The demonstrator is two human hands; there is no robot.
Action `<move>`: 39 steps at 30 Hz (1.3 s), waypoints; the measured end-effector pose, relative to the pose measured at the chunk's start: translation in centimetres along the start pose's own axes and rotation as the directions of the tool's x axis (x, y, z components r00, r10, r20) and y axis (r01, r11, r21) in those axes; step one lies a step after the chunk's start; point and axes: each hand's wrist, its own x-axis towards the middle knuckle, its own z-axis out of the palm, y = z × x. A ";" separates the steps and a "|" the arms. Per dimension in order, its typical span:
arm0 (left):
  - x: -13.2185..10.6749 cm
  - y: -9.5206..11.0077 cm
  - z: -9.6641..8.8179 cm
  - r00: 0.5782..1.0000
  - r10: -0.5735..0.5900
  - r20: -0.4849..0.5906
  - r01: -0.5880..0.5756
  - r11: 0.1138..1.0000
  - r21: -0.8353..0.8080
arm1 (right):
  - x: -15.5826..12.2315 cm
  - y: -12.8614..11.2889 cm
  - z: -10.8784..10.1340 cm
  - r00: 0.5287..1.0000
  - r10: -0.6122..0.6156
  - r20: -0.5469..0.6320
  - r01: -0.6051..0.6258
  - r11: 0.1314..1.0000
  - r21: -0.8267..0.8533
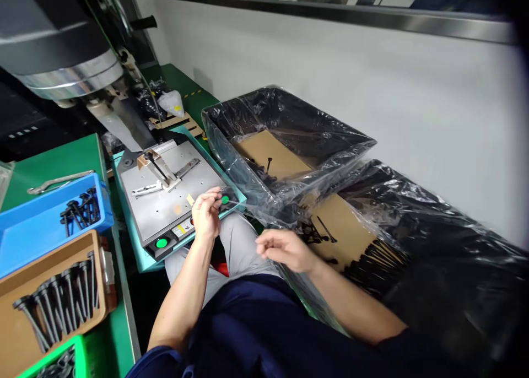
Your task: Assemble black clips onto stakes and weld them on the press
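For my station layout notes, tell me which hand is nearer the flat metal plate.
Left. The left hand is by the near right corner of the flat metal plate; the right hand is farther right, beside the nearer plastic-lined bin.

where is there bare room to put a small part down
Free: the blue tray, left of its black headed rods; the metal plate, between its metal fixture and the left green button. Crowded: the brown tray, with a row of longer rods; the nearer cardboard sheet, with dark rods along its edges.
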 end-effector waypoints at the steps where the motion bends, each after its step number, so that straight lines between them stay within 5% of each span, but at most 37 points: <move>1: -0.3 0.8 0.0 1.000 0.013 0.028 -0.012 1.000 -0.018 | 1.2 -2.1 -1.4 0.990 -0.114 0.082 0.123 0.986 -0.114; 3: -0.7 2.8 0.3 0.993 0.043 0.106 -0.037 0.998 -0.055 | 5.0 -5.8 -4.4 0.969 -0.246 0.009 0.234 0.911 -0.340; 5: -0.9 5.3 1.1 0.978 0.089 0.190 -0.076 0.994 -0.072 | 10.2 -8.3 -6.9 0.919 -0.302 -0.253 0.162 0.874 -0.458; 7: -1.0 8.3 2.1 0.953 0.135 0.270 -0.123 0.991 -0.060 | 15.8 -9.2 -8.4 0.939 -0.206 -0.276 0.059 0.887 -0.458; 10: -1.4 13.4 3.6 0.911 0.167 0.377 -0.181 0.984 0.001 | 22.6 -8.7 -8.1 0.990 0.141 -0.015 -0.139 0.951 -0.278; 13: -2.3 18.6 5.0 0.888 0.149 0.435 -0.199 0.978 0.070 | 25.8 -8.2 -5.3 0.910 0.290 0.295 -0.279 0.957 -0.080; 16: -3.6 23.1 6.1 0.874 0.169 0.455 -0.246 0.963 0.115 | 26.2 -8.8 -1.4 0.787 0.288 0.546 -0.355 0.935 0.018; 18: -4.5 25.5 6.4 0.866 0.202 0.458 -0.301 0.941 0.154 | 25.9 -9.7 0.8 0.768 0.181 0.615 -0.319 0.940 0.121; 23: -6.8 29.4 5.5 0.879 0.264 0.397 -0.379 0.891 0.249 | 25.5 -12.9 3.4 0.913 -0.219 0.343 0.072 0.916 0.394; 27: -8.3 31.0 3.7 0.892 0.391 0.227 -0.449 0.825 0.343 | 24.8 -15.4 3.1 0.892 -0.427 0.149 0.358 0.868 0.345; 31: -9.0 31.8 1.3 0.846 0.533 0.002 -0.465 0.737 0.490 | 22.6 -17.4 2.9 0.828 -0.561 -0.011 0.542 0.796 0.268; 39: -9.8 32.2 -1.2 0.816 0.573 -0.079 -0.434 0.697 0.571 | 18.4 -18.6 3.7 0.820 -0.569 -0.065 0.570 0.801 0.183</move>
